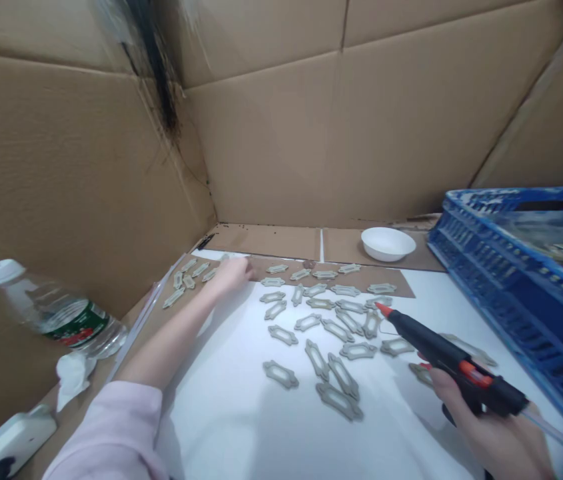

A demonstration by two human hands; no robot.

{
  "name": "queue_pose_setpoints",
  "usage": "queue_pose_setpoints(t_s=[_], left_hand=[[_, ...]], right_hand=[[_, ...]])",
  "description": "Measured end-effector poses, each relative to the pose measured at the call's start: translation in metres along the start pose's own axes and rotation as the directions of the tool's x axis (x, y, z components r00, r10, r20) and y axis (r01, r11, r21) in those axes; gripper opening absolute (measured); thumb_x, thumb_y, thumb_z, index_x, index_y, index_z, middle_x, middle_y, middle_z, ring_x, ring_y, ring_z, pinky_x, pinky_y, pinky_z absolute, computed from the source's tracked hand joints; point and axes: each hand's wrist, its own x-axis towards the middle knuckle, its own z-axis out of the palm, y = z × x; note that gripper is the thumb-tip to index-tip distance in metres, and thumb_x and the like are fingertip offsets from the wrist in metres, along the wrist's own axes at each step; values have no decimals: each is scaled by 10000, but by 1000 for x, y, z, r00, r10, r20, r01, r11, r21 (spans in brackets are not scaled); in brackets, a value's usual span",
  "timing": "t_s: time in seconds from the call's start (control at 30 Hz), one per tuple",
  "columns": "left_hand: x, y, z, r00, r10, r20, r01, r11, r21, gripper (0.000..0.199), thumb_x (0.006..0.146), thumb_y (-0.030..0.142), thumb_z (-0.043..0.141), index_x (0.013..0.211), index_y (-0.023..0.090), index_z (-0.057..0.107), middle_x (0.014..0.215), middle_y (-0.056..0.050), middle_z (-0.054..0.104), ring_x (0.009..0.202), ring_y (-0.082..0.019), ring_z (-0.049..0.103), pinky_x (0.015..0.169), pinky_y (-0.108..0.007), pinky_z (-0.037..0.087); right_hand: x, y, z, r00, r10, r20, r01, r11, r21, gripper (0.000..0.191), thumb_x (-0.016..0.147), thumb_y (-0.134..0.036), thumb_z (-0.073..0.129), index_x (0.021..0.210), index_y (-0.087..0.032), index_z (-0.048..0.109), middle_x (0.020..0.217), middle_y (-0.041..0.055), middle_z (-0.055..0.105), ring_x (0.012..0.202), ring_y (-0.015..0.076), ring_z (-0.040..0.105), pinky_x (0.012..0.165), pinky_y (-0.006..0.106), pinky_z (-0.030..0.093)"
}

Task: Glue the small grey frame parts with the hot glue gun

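My right hand is wrapped round a black hot glue gun with an orange tip and trigger. The gun's tip points left over several pale metal label-holder frames, each with an open slot. My left arm reaches to the back of the white sheet. At its end my left hand is closed, with its fingertips turned down and hidden; whatever they may hold does not show. Left of that hand, more label-holder frames lie on brown cardboard.
On the right stands a blue plastic crate with a clear bag inside. A white bowl sits at the back. To the left are a tilted water bottle, a crumpled tissue and a white power strip. Cardboard walls enclose the table.
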Motion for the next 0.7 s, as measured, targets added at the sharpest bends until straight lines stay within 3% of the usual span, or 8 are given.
queue_pose_setpoints(t_s=[0.03,0.13,0.3,0.4,0.53,0.7], left_hand=[[-7,6,9,999,43,16,-43,999,5,234,734,366,538,793,168,649,877,-105,659,908,-235,580,776,-263,390],[-18,19,29,991,133,12,-133,991,11,297,745,400,515,884,163,626,962,-129,622,926,-253,563,792,-296,382],[-16,25,44,984,169,-53,-171,984,-39,321,768,372,495,989,152,571,1050,-140,567,991,-265,519,818,-323,373],[-14,24,47,981,183,-71,-190,975,-115,248,767,324,498,936,156,568,1002,-120,583,956,-248,533,792,-316,389],[-15,24,44,978,202,-50,-208,939,-274,138,757,277,491,774,161,566,793,-75,628,833,-223,573,743,-310,411],[-38,52,32,973,227,39,-171,823,-541,256,779,392,433,817,150,506,611,-28,613,590,-171,608,555,-266,456]], right_hand=[[3,-8,-2,998,-3,-68,-3,996,-88,256,718,-478,519,657,-230,499,513,7,532,429,208,532,401,305,379],[7,-21,-4,998,-35,-53,26,988,-149,276,761,-467,463,635,-224,501,519,4,523,456,178,536,432,279,413],[3,-18,-1,991,-125,-42,121,989,-84,239,777,-370,479,586,-228,462,508,-11,476,463,146,502,440,254,411],[2,-21,-1,989,-145,-43,145,989,-6,211,782,-302,479,587,-233,439,492,-16,448,484,151,484,464,267,412],[7,-31,-4,985,-168,-48,170,985,39,219,769,-276,493,572,-236,405,478,-23,433,463,145,446,462,282,402],[13,-43,-7,966,-249,-72,254,965,61,190,776,-249,484,603,-225,409,490,-32,449,414,115,420,436,266,375]])
